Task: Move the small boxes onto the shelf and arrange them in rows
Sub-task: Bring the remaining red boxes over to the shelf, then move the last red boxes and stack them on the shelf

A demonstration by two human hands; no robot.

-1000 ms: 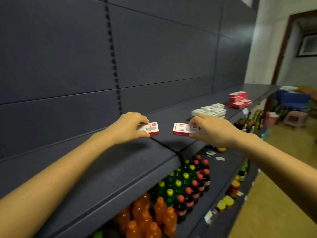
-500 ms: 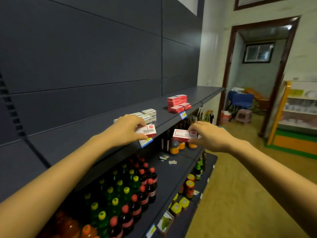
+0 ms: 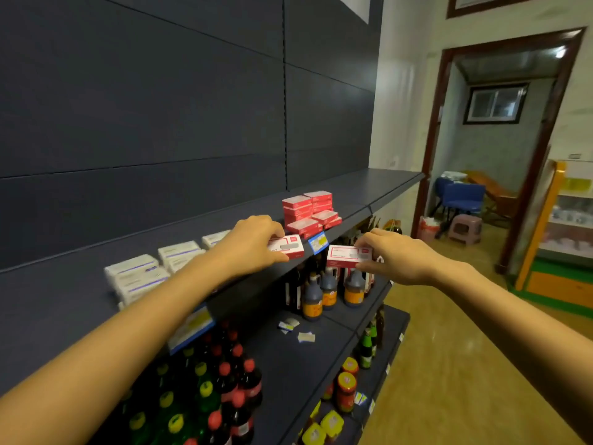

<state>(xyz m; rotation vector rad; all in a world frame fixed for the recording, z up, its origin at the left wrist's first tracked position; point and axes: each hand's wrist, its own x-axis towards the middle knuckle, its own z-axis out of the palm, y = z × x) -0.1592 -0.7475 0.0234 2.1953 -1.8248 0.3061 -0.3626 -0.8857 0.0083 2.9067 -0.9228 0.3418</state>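
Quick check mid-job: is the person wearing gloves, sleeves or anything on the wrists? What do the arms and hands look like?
Both are bare. The left hand and right hand have no gloves, and no rings show. The left forearm and right forearm are uncovered right to the frame edges: no sleeve, watch or band in view.

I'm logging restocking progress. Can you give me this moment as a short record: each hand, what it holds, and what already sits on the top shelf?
left hand: grips left box, red and white, at the front edge of the shelf; contact with shelf unclear
right hand: pinches right box, same kind, in the air in front of the shelf, above the sauce bottles
red stack: on shelf, beyond the left hand, uneven piles
white boxes: on shelf, in rows
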